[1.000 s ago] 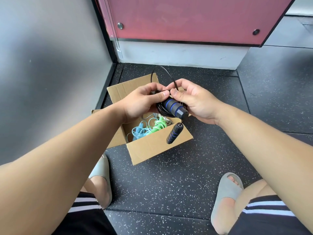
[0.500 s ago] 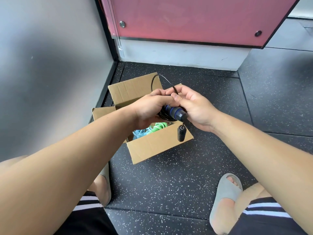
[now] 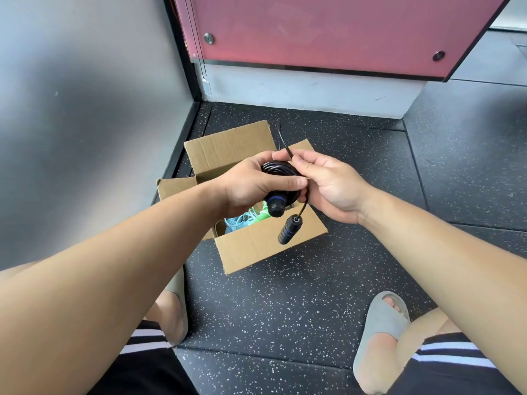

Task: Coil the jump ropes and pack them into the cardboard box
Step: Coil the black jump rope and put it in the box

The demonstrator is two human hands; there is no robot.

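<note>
Your left hand (image 3: 253, 183) grips the black jump-rope coil (image 3: 278, 168) — your right hand (image 3: 333, 181) pinches its loose strand (image 3: 284, 143) — directly over the cardboard box (image 3: 256, 246).

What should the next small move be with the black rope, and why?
Probably the right hand should lay the last loose loop onto the coil that the left hand holds. That loop sticks up from the right hand's pinch, and one handle dangles free above the cardboard box, so the rope seems not ready to pack.
</note>
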